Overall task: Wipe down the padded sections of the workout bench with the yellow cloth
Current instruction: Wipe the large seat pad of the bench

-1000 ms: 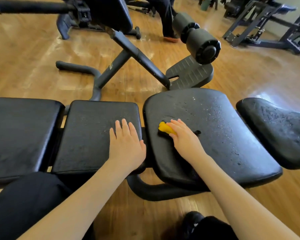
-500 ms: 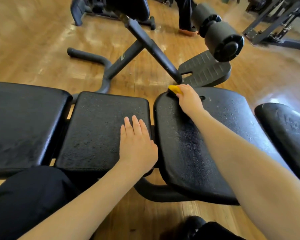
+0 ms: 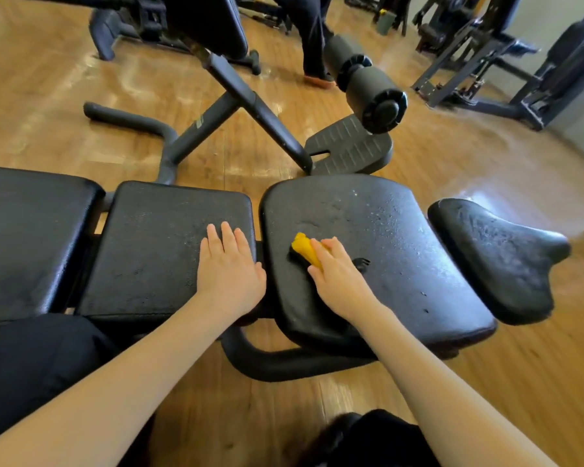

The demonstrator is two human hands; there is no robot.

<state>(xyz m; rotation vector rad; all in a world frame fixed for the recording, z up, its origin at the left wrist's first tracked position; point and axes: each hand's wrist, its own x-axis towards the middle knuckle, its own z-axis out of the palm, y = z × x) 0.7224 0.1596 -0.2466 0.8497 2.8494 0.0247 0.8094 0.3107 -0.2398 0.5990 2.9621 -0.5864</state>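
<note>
A black workout bench runs across the view in padded sections: a long left pad [image 3: 31, 237], a square middle pad [image 3: 155, 251], a wide seat pad [image 3: 402, 251] and a small end pad [image 3: 496, 257]. My right hand [image 3: 338, 281] grips the bunched yellow cloth [image 3: 304, 249] and presses it on the left part of the seat pad. My left hand [image 3: 230, 267] rests flat, fingers straight, on the right edge of the middle pad. Pale specks dot the seat pad to the right of the cloth.
Just beyond the bench stands another machine with a slanted frame [image 3: 250, 106], a foot plate [image 3: 351, 146] and foam rollers [image 3: 371, 85]. A person's leg and shoe [image 3: 317, 79] are on the wooden floor behind. More machines [image 3: 506, 62] stand at the far right.
My right hand has pulled the yellow cloth back from the far edge of the seat pad toward me, to the pad's left middle. My left hand stays put on the middle pad.
</note>
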